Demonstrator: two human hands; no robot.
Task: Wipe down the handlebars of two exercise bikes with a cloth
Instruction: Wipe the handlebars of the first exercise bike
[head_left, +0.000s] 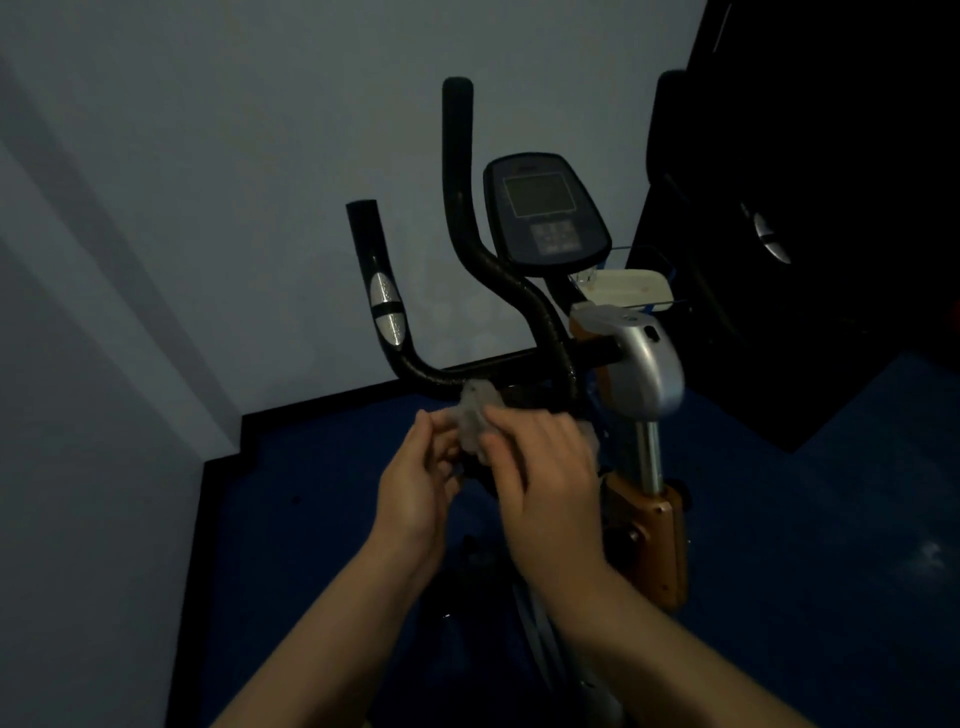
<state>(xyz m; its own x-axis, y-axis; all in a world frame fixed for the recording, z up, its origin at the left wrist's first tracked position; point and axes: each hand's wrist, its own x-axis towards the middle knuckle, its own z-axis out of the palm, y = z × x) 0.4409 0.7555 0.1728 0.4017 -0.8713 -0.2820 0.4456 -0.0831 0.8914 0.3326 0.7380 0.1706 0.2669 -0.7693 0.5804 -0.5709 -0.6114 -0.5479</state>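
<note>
Nearest the lens, your two forearms rise from the bottom edge toward the middle of the frame. Your left hand (415, 483) sits left of centre, palm turned inward with the fingers curled; its fingertips seem to pinch the left edge of the pale cloth (475, 421), though the dim light and blur make that hard to confirm. The cloth is bunched between your hands at mid-frame, just below the black handlebars (457, 376) and possibly brushing the crossbar; you cannot tell contact for sure. Your right hand (545, 467) lies over the cloth's right side, fingers bent around it, back of the hand toward the camera.

Above, the left grip with its silver sensor pad (385, 309) stands left of centre, a taller bar rises at top middle, and the console (545, 208) sits right of that. A white tray (628, 288) and the grey stem housing (644, 364) follow to the right. A second dark machine (779, 208) fills the upper right.

What may go wrong: the cloth looks loosely gathered, so it could slip and drop to the blue floor (779, 519) as you regrip. In this gloom you could also miss the upright grips, or knock the tray with your right elbow.
</note>
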